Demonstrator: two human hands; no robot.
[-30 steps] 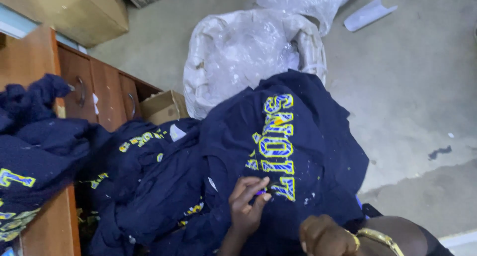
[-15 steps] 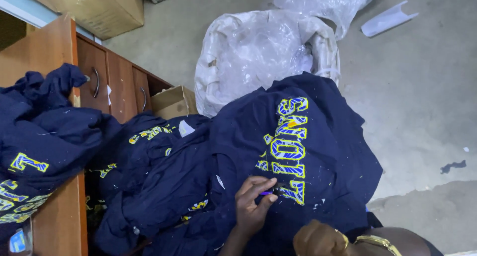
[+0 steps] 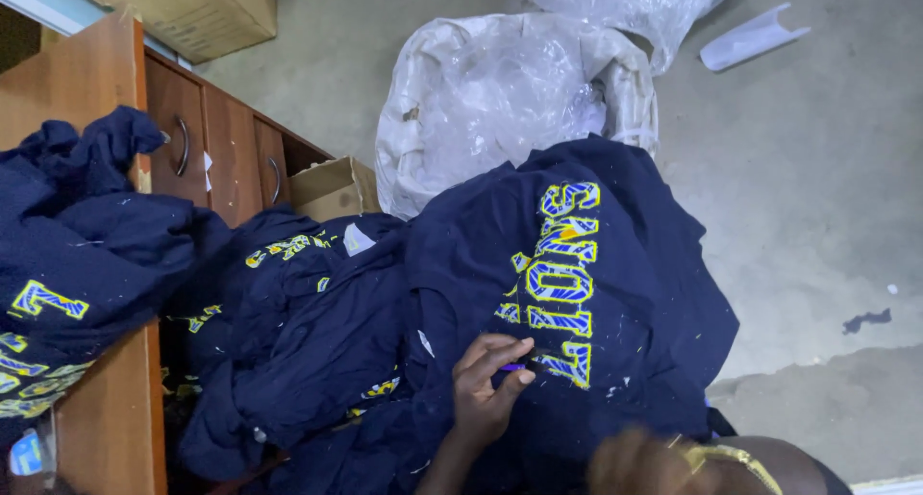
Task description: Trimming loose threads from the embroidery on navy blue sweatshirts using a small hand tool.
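My left hand (image 3: 488, 384) pinches a small purple tool (image 3: 513, 367) between thumb and fingertips, its tip just at the lower end of the yellow-and-blue lettering (image 3: 558, 284) on the navy shirt (image 3: 635, 264) spread over my lap. My right hand (image 3: 639, 461) sits at the bottom edge, blurred, with a gold bracelet (image 3: 735, 457) at the wrist; whether it grips anything I cannot tell. The shirt's far hem touches a white sack lined with clear plastic (image 3: 510, 91). To the left, more navy shirts (image 3: 288, 341) crowd against my hand and spill over a wooden cabinet (image 3: 106, 101), with a small cardboard box (image 3: 332, 189) wedged between cabinet and sack. To the right of the shirt lies bare concrete floor (image 3: 808, 187), open out to the picture's edge.
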